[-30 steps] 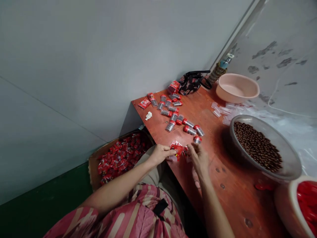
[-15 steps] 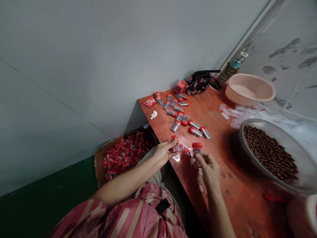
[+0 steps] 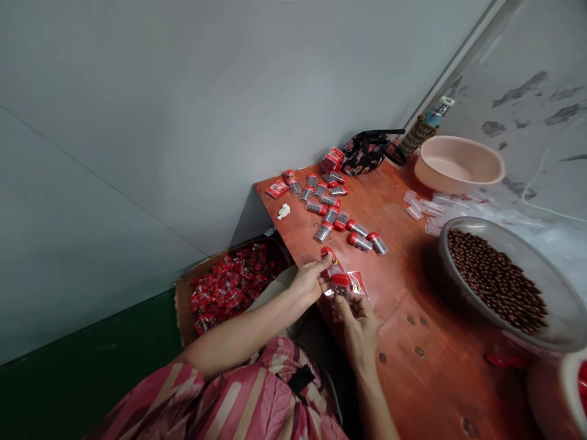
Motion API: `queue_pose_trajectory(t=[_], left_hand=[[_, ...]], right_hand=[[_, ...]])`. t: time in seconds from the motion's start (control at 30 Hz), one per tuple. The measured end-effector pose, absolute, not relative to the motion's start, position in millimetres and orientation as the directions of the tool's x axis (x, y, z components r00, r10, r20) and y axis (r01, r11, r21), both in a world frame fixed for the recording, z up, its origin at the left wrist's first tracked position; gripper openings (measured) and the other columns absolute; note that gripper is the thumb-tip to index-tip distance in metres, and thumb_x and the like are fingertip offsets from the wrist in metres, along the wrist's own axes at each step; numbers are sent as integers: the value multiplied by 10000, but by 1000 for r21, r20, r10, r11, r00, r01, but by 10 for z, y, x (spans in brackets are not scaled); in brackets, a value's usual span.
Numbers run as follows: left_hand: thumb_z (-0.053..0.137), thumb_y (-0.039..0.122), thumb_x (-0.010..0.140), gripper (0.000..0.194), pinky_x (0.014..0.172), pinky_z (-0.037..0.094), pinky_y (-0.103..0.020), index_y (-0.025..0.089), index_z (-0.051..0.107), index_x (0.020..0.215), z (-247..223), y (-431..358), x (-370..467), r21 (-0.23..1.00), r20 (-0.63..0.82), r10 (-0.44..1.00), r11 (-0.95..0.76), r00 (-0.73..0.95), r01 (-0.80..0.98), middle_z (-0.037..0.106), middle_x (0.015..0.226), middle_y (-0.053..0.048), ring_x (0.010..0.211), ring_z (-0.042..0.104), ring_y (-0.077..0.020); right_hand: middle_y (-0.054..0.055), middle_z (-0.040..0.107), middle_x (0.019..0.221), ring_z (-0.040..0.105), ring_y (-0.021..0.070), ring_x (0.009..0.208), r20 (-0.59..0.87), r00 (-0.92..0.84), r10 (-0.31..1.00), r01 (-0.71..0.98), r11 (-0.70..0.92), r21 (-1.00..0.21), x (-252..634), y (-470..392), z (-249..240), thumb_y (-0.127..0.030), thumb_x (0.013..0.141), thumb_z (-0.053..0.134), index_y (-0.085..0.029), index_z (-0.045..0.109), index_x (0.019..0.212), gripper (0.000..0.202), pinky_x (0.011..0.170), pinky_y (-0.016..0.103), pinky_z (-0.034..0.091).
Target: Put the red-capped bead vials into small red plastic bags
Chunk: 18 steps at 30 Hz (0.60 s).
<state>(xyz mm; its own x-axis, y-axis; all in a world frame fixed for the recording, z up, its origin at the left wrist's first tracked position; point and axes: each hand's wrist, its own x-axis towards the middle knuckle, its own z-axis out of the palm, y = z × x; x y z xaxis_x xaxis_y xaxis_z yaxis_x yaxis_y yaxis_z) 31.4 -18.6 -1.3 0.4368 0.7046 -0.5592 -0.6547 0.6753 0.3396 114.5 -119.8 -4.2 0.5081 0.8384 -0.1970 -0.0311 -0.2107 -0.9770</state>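
Between the thumb and fingers of my left hand [image 3: 310,282] is a small red and clear plastic wrapper [image 3: 331,259], above the table's near edge. My right hand [image 3: 358,324] pinches a clear container [image 3: 340,286] with a red cap and dark brown balls inside, its cap pointing away from me. The container is right beside the wrapper; whether it has entered the wrapper I cannot tell. Another piece of red and clear wrapping [image 3: 357,282] shows just behind my right fingers. Several similar red-capped containers [image 3: 360,242] lie farther back on the table.
A grey bowl of brown balls [image 3: 498,278] stands on the red table [image 3: 403,348] at right, near clear empty tubes [image 3: 431,208]. Behind are a pink basin [image 3: 461,162] and a dark bag [image 3: 364,153]. A carton of red packets [image 3: 233,281] sits lower left.
My right hand has moved left with the red-capped container, bringing it up to the wrapper in my left hand. My left hand has hardly moved.
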Motion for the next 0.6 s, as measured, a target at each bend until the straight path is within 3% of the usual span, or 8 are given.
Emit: queue_pose_trajectory(t=[0.33,0.6], left_hand=[[747,234,623,228,583,506,-258,105,582,713,-17,-202,311,399,-497,724,680,477,-616,628,662,-33,572,602,-128],[764,297,588,292,511,470,-224,96,580,692,53,-232,304,552,-408,770,636,490,-540,612,597,-26,505,574,-111]], right_hand=[[-9,597,637,548,127,507,-199,523,829,-59,-197,-979,1144,-1174,-7,-364,704,663,-171,553,814,248,437,226,458],[-10,616,656,557,123,525,-168,507,845,-35,-174,-984,1164,-1173,-57,-365,716,650,-175,556,833,242,467,228,455]])
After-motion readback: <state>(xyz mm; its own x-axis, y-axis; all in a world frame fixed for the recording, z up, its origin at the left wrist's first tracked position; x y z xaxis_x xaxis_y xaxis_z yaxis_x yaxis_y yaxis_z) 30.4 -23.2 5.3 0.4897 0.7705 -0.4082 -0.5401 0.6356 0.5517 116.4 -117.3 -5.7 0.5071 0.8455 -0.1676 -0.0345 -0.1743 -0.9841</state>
